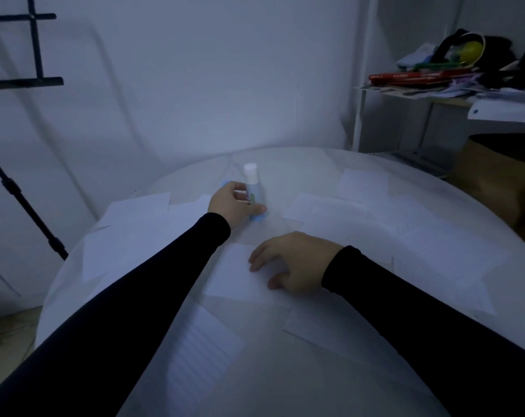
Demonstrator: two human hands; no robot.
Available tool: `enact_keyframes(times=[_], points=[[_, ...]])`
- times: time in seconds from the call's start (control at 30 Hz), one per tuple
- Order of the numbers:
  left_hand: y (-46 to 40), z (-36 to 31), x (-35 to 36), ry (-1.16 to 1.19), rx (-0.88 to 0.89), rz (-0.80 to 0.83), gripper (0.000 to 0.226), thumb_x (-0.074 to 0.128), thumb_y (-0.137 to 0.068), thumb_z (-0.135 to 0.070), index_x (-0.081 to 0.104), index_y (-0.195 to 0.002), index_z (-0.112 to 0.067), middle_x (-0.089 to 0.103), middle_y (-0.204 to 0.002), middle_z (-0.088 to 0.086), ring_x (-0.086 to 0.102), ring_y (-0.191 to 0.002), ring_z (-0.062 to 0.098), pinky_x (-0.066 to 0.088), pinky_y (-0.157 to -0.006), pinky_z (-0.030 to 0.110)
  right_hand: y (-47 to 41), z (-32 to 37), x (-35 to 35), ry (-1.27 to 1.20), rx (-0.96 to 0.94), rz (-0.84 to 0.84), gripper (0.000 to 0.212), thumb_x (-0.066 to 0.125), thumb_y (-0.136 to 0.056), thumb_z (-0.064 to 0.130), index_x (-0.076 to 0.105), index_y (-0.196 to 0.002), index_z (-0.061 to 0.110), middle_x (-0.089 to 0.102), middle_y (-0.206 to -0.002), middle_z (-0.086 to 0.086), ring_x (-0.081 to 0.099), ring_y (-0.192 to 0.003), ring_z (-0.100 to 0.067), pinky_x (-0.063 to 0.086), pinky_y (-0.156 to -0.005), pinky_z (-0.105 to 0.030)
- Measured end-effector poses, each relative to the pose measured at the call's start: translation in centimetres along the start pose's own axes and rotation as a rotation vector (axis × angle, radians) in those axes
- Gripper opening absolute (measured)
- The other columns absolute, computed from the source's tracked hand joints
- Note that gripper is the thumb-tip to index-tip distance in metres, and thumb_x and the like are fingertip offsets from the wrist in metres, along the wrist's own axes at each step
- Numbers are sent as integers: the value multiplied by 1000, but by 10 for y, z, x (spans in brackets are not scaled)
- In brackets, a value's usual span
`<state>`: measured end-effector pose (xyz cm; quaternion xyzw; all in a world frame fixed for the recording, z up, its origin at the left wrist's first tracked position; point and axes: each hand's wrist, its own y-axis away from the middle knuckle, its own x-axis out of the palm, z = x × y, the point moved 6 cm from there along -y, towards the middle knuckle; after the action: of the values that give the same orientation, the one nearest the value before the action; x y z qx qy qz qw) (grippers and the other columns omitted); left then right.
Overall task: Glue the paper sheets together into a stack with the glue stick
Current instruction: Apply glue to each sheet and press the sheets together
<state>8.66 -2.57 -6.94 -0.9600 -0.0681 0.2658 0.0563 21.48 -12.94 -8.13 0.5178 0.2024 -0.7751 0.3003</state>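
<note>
- Two hands on the job: my left hand (231, 203) has its fingers curled round the glue stick (254, 192), upright, long axis vertical, white end up.
- Right hand (288, 261) lies flat, fingers relaxed, pressing the nearest paper sheet (234, 275).
- That sheet lies below the stick, toward me; left hand nearer it.
- Other sheets (324, 206) scattered across the table (285, 158).

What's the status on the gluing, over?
Left hand grips uncapped glue stick, upright. Right hand flat on sheet. Loose sheets scattered; nothing blocking.

No legible text, even on glue stick (253, 188) label
</note>
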Motion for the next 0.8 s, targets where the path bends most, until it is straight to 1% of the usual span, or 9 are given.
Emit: enact_keyframes(times=[0.07, 0.13, 0.23, 0.3, 0.37, 0.47, 0.57, 0.67, 0.8], points=[[8, 0, -4, 27, 5, -7, 67, 87, -66, -24, 54, -123, -12, 58, -111, 0, 59, -96, 15, 45, -80, 24, 2, -1, 0, 7, -2, -16, 38, 70, -80, 25, 64, -117, 27, 54, -134, 14, 48, -124, -9, 32, -110, -29], [21, -4, -12, 31, 37, -29, 70, 84, -70, -30, 51, -130, -13, 53, -118, -4, 57, -103, 15, 44, -85, 25, 8, -2, -4, 25, 0, -57, 38, 70, -81, 32, 64, -118, 28, 55, -133, 13, 48, -124, -7, 32, -110, -29], [44, -12, -25, -162, 159, 16, 43, 79, -72, -41, 62, -109, -28, 56, -117, -11, 58, -99, 12, 43, -81, 22, 23, -9, -18, 74, 56, -109, 46, 69, -78, 48, 62, -119, 30, 58, -125, 12, 51, -117, -8, 34, -106, -31], [62, -19, -29, -332, 285, 130, 29, 78, -71, -45, 66, -95, -35, 61, -108, -15, 58, -94, 9, 40, -74, 13, 37, -17, -29, 89, 134, -96, 54, 70, -71, 57, 62, -117, 32, 59, -113, 13, 53, -107, -9, 40, -100, -32], [80, -20, -25, -469, 372, 299, 29, 78, -71, -46, 68, -95, -36, 63, -106, -16, 55, -98, 7, 38, -78, 11, 54, -26, -35, 69, 227, -27, 62, 74, -60, 64, 62, -114, 35, 56, -109, 16, 51, -103, -7, 43, -97, -32], [96, -9, -16, -575, 432, 441, 41, 78, -65, -55, 71, -100, -36, 62, -110, -20, 49, -107, 5, 35, -96, 19, 72, -38, -33, 99, 315, 61, 77, 78, -46, 69, 60, -116, 40, 49, -116, 16, 46, -110, -7, 41, -100, -31], [98, -2, -14, -608, 456, 431, 68, 59, -49, -80, 73, -100, -37, 58, -107, -22, 46, -106, 9, 35, -98, 22, 76, -43, -30, 141, 346, 87, 88, 80, -42, 70, 58, -122, 40, 42, -118, 15, 43, -114, -11, 40, -102, -35], [95, 2, -21, -639, 427, 385, 83, 48, -39, -89, 73, -100, -39, 55, -106, -21, 41, -104, 9, 34, -96, 21, 73, -43, -28, 155, 350, 79, 81, 81, -47, 65, 60, -120, 37, 41, -119, 14, 42, -115, -11, 39, -102, -35], [96, 6, -29, -648, 383, 352, 80, 48, -40, -88, 72, -99, -40, 52, -106, -20, 39, -104, 10, 32, -94, 21, 65, -43, -30, 131, 352, 50, 64, 84, -48, 58, 66, -106, 37, 45, -114, 13, 46, -111, -12, 42, -98, -36]])
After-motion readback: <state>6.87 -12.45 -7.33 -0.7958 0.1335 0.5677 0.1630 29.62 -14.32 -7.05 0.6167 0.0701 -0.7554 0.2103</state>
